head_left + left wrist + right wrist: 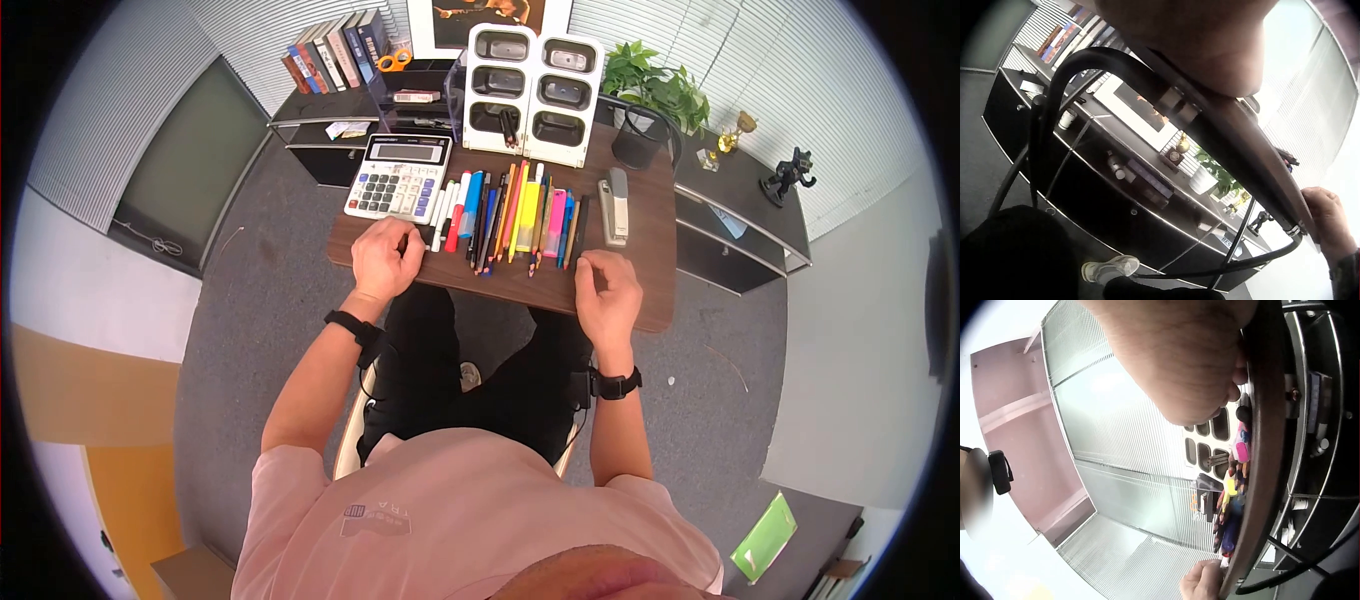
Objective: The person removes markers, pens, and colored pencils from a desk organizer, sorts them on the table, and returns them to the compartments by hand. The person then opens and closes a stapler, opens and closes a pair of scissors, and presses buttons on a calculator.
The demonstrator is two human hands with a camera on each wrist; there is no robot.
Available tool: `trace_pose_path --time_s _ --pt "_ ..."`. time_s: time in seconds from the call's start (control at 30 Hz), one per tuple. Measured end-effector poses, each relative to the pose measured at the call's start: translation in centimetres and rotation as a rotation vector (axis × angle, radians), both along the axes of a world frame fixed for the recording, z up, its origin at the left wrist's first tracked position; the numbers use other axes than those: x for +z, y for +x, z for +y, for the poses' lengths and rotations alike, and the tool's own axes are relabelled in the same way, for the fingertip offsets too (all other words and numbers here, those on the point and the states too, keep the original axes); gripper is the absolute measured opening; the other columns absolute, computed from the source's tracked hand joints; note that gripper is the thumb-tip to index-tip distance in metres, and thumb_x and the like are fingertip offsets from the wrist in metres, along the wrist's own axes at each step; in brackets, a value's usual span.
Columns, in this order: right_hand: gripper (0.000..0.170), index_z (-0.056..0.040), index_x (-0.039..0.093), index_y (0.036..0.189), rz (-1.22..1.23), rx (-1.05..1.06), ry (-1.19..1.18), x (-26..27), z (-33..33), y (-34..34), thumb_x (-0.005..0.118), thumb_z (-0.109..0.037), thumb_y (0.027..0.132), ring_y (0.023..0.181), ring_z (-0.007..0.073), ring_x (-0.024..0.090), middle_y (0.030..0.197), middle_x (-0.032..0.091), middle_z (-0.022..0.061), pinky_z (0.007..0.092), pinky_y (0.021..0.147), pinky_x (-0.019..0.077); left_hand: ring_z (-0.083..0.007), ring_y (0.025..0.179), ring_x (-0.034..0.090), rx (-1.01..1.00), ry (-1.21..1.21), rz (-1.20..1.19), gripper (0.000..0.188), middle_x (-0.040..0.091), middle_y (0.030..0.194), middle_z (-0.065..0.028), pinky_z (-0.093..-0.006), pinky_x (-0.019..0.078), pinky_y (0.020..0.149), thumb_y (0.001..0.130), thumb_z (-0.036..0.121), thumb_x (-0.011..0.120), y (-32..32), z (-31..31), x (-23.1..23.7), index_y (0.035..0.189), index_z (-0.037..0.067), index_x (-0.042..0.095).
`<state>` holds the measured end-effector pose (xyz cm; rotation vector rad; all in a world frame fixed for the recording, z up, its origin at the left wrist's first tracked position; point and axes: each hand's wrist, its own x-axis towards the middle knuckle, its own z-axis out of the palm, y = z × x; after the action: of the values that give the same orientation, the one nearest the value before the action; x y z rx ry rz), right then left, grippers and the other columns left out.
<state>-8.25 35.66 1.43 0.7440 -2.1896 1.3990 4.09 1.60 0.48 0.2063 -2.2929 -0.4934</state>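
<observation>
My left hand (387, 257) rests at the front left edge of the brown table, fingers loosely curled and nothing in them. It lies just below a white calculator (400, 178). My right hand (608, 297) rests at the front right edge, also loosely curled and holding nothing. Between the hands lies a row of pens, markers and pencils, among them a red marker (457, 222), a yellow highlighter (527, 215) and a pink highlighter (555, 222). A grey stapler (615, 208) lies above my right hand. In the right wrist view, the palm sits at the table edge.
A white organizer (531, 95) with several compartments stands at the back; dark pencils (508, 128) lean in one. Right of it is a black mesh pen cup (638, 140). Behind my left side stand a clear desk holder (415, 105) with orange scissors (395, 60) and books (335, 50).
</observation>
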Motion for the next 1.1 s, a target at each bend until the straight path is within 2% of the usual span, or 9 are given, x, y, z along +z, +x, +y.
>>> trace_pose_path --time_s 0.17,0.27,0.37,0.8,1.1 --pt "0.005 -0.0032 0.081 0.103 0.023 0.012 0.025 0.0 0.0 -0.1 0.082 -0.006 0.099 0.099 0.0351 0.077 0.105 0.083 0.0121 0.0449 0.09 0.0612 -0.0365 0.077 0.074 0.021 0.018 0.007 0.011 0.073 0.083 -0.0127 -0.0478 0.0587 0.072 0.099 0.015 0.077 0.0 0.3 0.1 0.092 0.006 0.077" --pt "0.004 -0.003 0.081 0.102 0.029 0.011 0.043 0.2 0.0 -0.2 0.081 -0.006 0.099 0.099 0.0351 0.077 0.104 0.083 0.0118 0.0448 0.09 0.0612 -0.0387 0.083 0.076 0.033 0.027 -0.013 0.01 0.076 0.088 -0.0129 -0.0489 0.0607 0.075 0.096 0.015 0.078 0.0 0.3 0.2 0.091 0.006 0.078" --pt "0.003 -0.0033 0.081 0.101 0.034 0.003 0.056 0.3 -0.1 0.0 0.081 -0.005 0.099 0.098 0.035 0.077 0.104 0.083 0.0117 0.0451 0.09 0.0612 -0.0384 0.082 0.075 0.037 0.047 -0.048 0.01 0.076 0.087 -0.0123 -0.0485 0.0606 0.075 0.096 0.015 0.078 0.1 0.3 0.3 0.09 0.006 0.078" --pt "0.003 -0.0038 0.081 0.099 0.07 -0.097 0.124 0.2 -0.8 0.2 0.082 -0.007 0.099 0.099 0.0374 0.077 0.104 0.083 0.0121 0.0468 0.09 0.061 -0.0341 0.075 0.072 -0.075 0.047 0.1 0.01 0.072 0.081 -0.0092 -0.0452 0.0578 0.069 0.095 0.01 0.08 0.0 -0.2 -0.1 0.087 0.007 0.076" --pt "0.009 -0.0065 0.081 0.097 0.115 -0.122 0.172 -0.7 -0.8 -0.3 0.08 -0.014 0.1 0.096 0.0372 0.075 0.1 0.081 0.0118 0.0486 0.087 0.0599 -0.0338 0.073 0.07 -0.078 0.088 0.093 0.012 0.07 0.078 -0.0093 -0.0474 0.0556 0.068 0.096 0.013 0.08 0.3 -0.3 -0.5 0.087 0.005 0.077"
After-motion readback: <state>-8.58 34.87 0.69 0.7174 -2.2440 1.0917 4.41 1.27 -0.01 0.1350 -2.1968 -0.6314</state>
